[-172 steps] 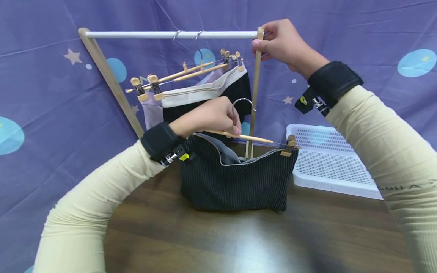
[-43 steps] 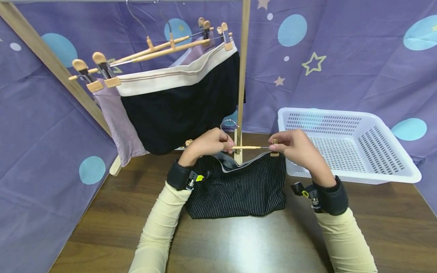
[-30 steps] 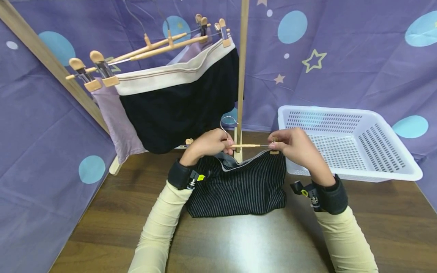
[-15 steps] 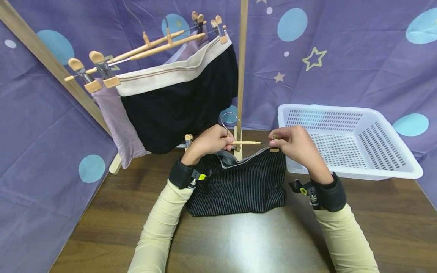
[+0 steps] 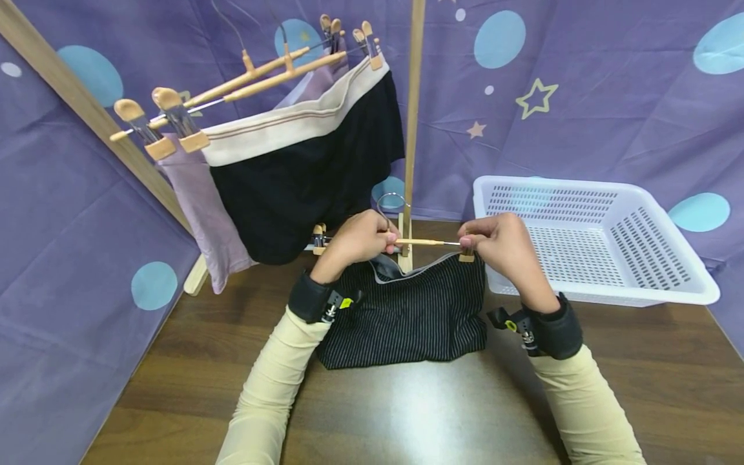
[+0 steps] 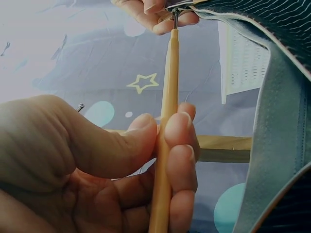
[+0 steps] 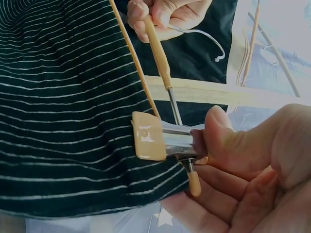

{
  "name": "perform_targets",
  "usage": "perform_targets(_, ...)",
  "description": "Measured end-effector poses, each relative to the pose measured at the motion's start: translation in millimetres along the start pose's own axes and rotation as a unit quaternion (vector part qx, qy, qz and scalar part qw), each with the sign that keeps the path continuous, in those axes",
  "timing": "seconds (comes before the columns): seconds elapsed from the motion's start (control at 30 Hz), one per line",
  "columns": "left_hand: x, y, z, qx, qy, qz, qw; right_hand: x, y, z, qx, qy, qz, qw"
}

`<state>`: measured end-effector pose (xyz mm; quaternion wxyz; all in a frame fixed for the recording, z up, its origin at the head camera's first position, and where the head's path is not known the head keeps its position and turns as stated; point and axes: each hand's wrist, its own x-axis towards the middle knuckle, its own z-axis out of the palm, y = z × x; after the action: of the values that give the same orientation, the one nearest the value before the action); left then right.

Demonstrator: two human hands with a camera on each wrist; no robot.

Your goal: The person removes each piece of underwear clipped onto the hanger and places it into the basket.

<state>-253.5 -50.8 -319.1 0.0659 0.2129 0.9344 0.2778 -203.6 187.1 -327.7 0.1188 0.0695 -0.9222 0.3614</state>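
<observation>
Near: wood table, pale yellow sleeves, black wrist bands. Striped garment, black with thin white lines, lower part on table, mid-scene, waist edge far side. Left hand pinches wooden bar of clip hanger, thumb one side, fingers other; metal hook up. Right hand grips right-end clip, thumb on metal part; clip bites garment's right corner. Pale marks on clip pad, can't read. Left-end clip just left of left hand; arm hides whether it holds cloth. Right, farther: white perforated basket. Far left: black garment, white waistband, in front of lilac garment, both clipped on hangers. Rack post right of them. Farthest: purple backdrop, printed stars, blue ovals.
</observation>
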Motion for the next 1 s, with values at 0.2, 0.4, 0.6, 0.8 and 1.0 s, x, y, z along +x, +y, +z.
perform_targets(0.2, -2.2, 1.3, -0.8, 0.005, 0.009, 0.005, 0.9999, 0.0, -0.5, 2.9, 0.018, 0.022, 0.019, 0.999)
perform_targets(0.4, -4.2, 2.8, -1.1, 0.004, 0.01, 0.008, 0.9999, -1.8, -1.1, 1.9, 0.013, 0.026, 0.015, 0.999)
perform_targets(0.6, -5.9, 4.2, -2.3, 0.008, 0.011, 0.01, 0.9999, -4.2, -4.6, 0.3, -0.001, 0.041, 0.011, 0.999)
perform_targets(0.8, -7.2, 5.6, -3.2, 0.009, 0.01, 0.011, 0.9999, -4.5, -3.7, 1.8, -0.004, 0.049, 0.012, 0.999)
perform_targets(1.0, -8.0, 5.6, -3.4, 0.011, 0.011, 0.014, 0.9998, -4.4, -3.8, 1.6, -0.004, 0.051, 0.014, 0.999)
